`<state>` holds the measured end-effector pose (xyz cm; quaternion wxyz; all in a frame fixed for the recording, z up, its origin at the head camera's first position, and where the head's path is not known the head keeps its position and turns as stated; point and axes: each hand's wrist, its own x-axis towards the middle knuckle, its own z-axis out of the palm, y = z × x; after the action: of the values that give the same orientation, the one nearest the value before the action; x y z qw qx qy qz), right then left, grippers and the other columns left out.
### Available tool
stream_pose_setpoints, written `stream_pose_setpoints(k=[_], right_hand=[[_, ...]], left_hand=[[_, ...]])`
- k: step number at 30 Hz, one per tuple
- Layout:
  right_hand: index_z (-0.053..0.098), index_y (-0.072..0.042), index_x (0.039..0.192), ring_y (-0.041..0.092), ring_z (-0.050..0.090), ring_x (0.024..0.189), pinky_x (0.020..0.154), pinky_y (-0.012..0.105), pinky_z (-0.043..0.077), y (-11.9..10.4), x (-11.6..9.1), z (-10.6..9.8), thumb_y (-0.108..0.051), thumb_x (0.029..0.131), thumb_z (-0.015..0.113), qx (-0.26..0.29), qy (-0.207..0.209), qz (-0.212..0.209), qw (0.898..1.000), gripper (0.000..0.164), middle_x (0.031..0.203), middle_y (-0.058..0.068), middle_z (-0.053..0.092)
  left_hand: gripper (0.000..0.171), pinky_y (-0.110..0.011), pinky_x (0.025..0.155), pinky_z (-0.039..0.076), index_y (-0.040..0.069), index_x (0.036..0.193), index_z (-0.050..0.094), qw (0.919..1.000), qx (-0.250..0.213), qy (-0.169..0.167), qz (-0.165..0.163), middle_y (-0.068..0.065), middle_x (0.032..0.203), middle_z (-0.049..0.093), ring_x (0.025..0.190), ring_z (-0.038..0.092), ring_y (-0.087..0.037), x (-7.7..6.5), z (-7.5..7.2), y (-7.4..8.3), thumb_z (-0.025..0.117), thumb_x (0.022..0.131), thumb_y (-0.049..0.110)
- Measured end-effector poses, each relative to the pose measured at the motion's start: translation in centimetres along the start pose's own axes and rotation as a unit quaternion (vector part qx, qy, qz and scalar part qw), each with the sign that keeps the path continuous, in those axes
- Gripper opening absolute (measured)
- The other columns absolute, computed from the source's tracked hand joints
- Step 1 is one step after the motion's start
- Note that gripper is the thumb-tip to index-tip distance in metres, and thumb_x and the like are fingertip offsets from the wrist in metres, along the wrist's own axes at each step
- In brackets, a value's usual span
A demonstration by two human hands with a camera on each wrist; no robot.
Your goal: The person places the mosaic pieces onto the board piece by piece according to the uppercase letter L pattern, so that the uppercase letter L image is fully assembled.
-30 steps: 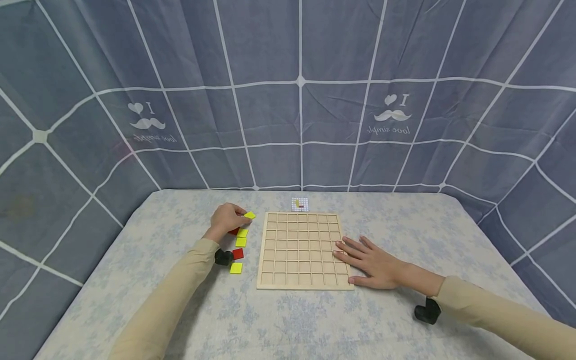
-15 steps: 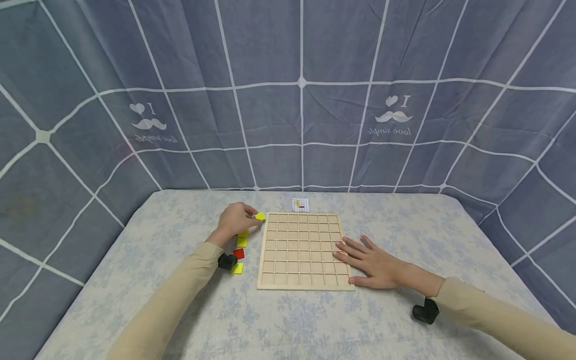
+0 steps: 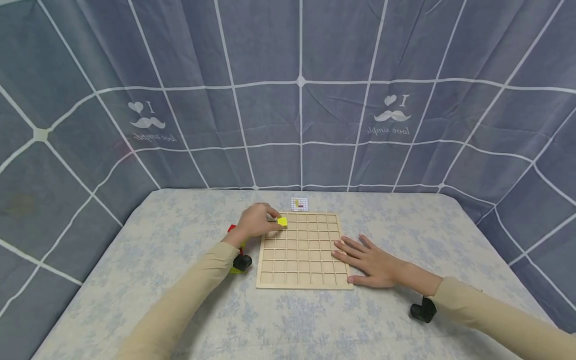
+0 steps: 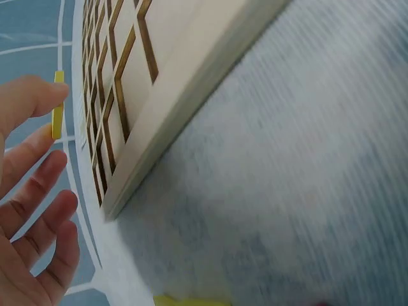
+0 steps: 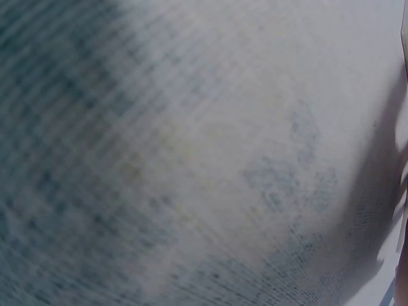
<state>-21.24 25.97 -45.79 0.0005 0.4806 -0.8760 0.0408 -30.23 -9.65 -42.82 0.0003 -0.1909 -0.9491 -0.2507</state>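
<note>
Between thumb and index finger, my left hand [image 3: 257, 221] pinches a thin yellow square tile [image 3: 282, 221]. It holds the tile above the far left part of a wooden grid board [image 3: 306, 289]. In the left wrist view the tile [image 4: 58, 105] appears edge-on, while the other fingers curl loosely below it. My right hand [image 3: 375, 262] lies flat with fingers spread, its fingertips on the board's right edge. The right wrist view shows mostly tablecloth, with a sliver of the hand at the right edge.
A small printed grid card [image 3: 299, 204] lies behind the board. Left of the board, a red tile [image 3: 231, 228] and other yellow and red tiles are partly hidden by my left arm. A patterned cloth [image 3: 288, 325] covers the table; a grey-blue curtain [image 3: 333, 115] stands behind.
My left hand has carried the yellow tile rightward, from beside the board to above its far left cells. The right hand has stayed on the board's right edge.
</note>
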Motion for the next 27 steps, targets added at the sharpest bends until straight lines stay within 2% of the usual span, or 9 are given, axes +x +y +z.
stream_pose_setpoints(k=[9, 16, 20, 27], right_hand=[[0.026, -0.016, 0.153, 0.038, 0.021, 0.145, 0.108, 0.068, 0.015, 0.0, 0.0, 0.2, -0.044, 0.096, 0.051, -0.008, -0.003, -0.001, 1.000, 0.068, 0.159, 0.012, 0.022], [0.026, -0.018, 0.154, 0.038, 0.020, 0.146, 0.109, 0.068, 0.015, 0.0, 0.0, 0.1, -0.045, 0.097, 0.049, -0.014, -0.007, 0.007, 1.000, 0.067, 0.160, 0.011, 0.022], [0.025, -0.018, 0.154, 0.037, 0.019, 0.146, 0.110, 0.067, 0.013, 0.0, 0.0, 0.2, -0.044, 0.097, 0.049, -0.006, -0.007, 0.008, 1.000, 0.067, 0.160, 0.011, 0.021], [0.024, -0.018, 0.154, 0.036, 0.017, 0.147, 0.110, 0.067, 0.011, 0.1, -0.1, 0.4, -0.045, 0.097, 0.048, -0.001, -0.012, 0.013, 1.000, 0.067, 0.160, 0.010, 0.020]], left_hand=[[0.028, -0.030, 0.070, 0.052, 0.017, 0.101, 0.078, 0.9996, 0.022, -0.004, 0.016, 0.001, 0.097, 0.072, 0.085, 0.066, -0.014, 1.0, 1.3, 0.9, 0.079, 0.076, 0.030], [0.026, -0.034, 0.077, 0.053, 0.016, 0.100, 0.078, 0.9991, 0.029, -0.011, 0.029, -0.001, 0.100, 0.073, 0.092, 0.067, -0.018, 1.2, 1.6, 1.6, 0.078, 0.078, 0.029], [0.029, -0.036, 0.083, 0.053, 0.017, 0.103, 0.077, 0.9989, 0.033, -0.027, 0.020, -0.001, 0.104, 0.072, 0.098, 0.066, -0.019, 1.3, 1.6, 1.8, 0.079, 0.078, 0.031], [0.028, -0.036, 0.084, 0.052, 0.017, 0.105, 0.077, 0.9988, 0.029, -0.036, 0.019, 0.000, 0.106, 0.073, 0.100, 0.066, -0.019, 1.4, 1.9, 1.8, 0.078, 0.080, 0.029]])
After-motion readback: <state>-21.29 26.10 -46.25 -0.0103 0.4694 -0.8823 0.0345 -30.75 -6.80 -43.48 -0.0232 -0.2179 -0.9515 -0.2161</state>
